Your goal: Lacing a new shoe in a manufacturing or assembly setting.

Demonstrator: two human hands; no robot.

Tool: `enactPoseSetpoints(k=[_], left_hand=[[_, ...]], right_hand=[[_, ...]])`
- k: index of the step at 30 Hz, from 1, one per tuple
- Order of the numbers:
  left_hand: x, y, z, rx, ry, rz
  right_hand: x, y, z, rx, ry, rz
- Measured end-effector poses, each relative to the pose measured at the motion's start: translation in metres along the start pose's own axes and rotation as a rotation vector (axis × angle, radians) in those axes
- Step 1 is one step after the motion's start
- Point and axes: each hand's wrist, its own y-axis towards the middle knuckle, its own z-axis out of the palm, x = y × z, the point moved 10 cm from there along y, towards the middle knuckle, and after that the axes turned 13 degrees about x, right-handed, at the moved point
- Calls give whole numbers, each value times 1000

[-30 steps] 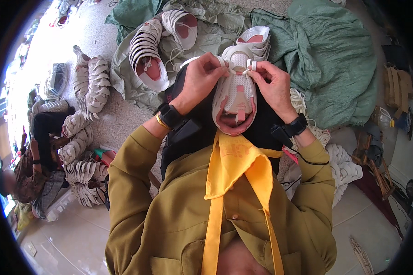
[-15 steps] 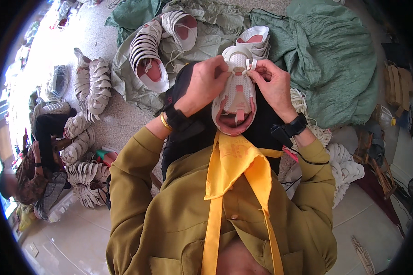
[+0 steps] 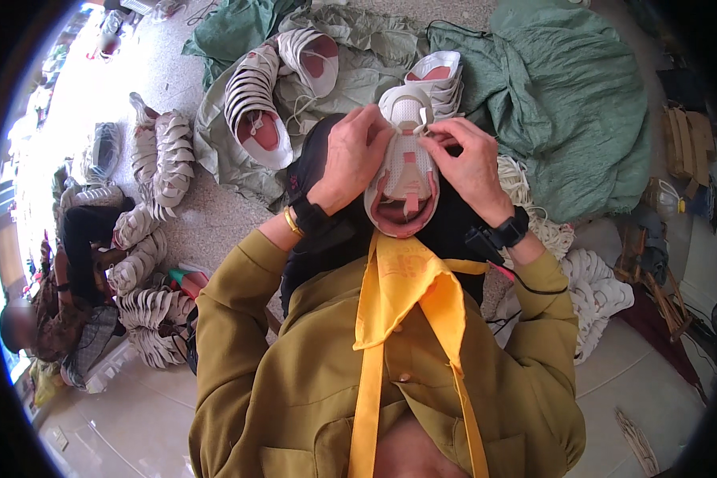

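A white shoe upper [image 3: 406,173] with pink lining and pink patches lies over my lap, its toe pointing away from me and its opening near my body. At its far left edge my left hand [image 3: 352,155] is closed, thumb and finger pinched on the lace; the fingertips are partly hidden. Across from it, my right hand [image 3: 468,163] pinches a white shoelace [image 3: 424,121] at the right side of the upper, just below the toe. Both wrists wear black bands. A yellow apron [image 3: 402,279] hangs below the upper.
Stacked white uppers with pink insides [image 3: 264,135] lie ahead left, and another stack [image 3: 436,76] lies beyond the toe. Green sacking [image 3: 573,111] spreads ahead right. White laces [image 3: 538,223] are bundled by my right knee. More stacks [image 3: 171,159] and a seated person [image 3: 64,311] are at left.
My right hand has come slightly nearer and left, drawing the lace lower. My left hand has shifted a little nearer. The upper stays on my lap.
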Motion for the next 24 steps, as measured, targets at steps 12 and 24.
enactPoseSetpoints(k=[12,24], left_hand=[[-5,-1,13,58,32,-42],[0,-2,20,79,-17,-66]], right_hand=[[16,10,24,194,-395,-10],[11,0,9,112,-151,-26]])
